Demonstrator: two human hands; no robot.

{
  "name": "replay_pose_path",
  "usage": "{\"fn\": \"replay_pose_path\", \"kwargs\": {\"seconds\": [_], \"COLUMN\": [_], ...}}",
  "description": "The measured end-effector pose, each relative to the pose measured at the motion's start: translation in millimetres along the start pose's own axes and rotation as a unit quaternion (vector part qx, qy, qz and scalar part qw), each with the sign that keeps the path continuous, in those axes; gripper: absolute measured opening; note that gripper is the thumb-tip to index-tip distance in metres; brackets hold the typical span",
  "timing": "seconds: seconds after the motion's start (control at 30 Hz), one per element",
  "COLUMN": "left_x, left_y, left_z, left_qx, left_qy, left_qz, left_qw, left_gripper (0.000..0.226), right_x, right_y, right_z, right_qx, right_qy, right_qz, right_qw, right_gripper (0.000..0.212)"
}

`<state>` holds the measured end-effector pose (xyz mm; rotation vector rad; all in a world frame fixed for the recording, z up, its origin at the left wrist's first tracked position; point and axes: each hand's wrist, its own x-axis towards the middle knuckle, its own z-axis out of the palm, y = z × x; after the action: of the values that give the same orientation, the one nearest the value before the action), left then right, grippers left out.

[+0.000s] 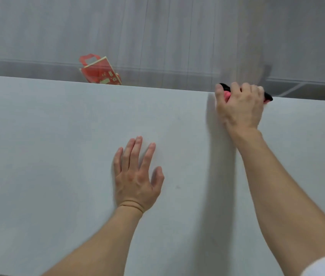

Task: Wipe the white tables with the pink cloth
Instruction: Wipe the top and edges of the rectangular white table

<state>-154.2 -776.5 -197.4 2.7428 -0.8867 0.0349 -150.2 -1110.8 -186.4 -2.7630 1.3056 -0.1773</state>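
Note:
A white table [58, 146] fills most of the view. My left hand [137, 176] lies flat on its middle, fingers straight and spread. At the table's far edge my right hand [241, 104] grips the pink cloth [227, 95], which is bunched under the fingers. Only a small pink patch of it shows by the thumb and a sliver at the right. A black object [268, 96] pokes out on both sides of that hand; I cannot tell what it is.
Beyond the table's far edge lies a grey wood-look floor [177, 36]. A red paper bag [100, 71] with a handle sits on it, just behind the edge at centre left. A white frame part [291, 89] shows at the far right.

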Motion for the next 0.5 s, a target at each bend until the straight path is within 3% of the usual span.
{"fn": "replay_pose_path", "kwargs": {"seconds": [0.07, 0.2, 0.27, 0.37, 0.5], "left_x": [-1, 0, -1, 0, -1], "left_y": [1, -2, 0, 0, 0], "left_z": [-1, 0, -1, -2, -3], "left_qx": [-0.004, -0.021, -0.02, -0.006, 0.007], "left_qy": [0.004, 0.005, 0.005, 0.009, -0.002], "left_qz": [0.002, 0.016, 0.02, 0.008, 0.008], "left_qw": [1.0, 1.0, 1.0, 1.0, 1.0], "left_gripper": [0.063, 0.067, 0.066, 0.062, 0.062], "right_x": [-11, -43, -48, -36, -1], "right_y": [-63, -225, -248, -175, -9], "right_z": [6, 14, 11, 16, -3], "right_qx": [0.018, 0.054, 0.06, 0.077, 0.019], "right_qy": [-0.021, -0.099, -0.12, -0.07, -0.032], "right_qz": [-0.018, -0.157, -0.205, -0.186, -0.07], "right_qw": [0.999, 0.981, 0.969, 0.977, 0.997], "right_gripper": [0.069, 0.069, 0.068, 0.064, 0.068]}}
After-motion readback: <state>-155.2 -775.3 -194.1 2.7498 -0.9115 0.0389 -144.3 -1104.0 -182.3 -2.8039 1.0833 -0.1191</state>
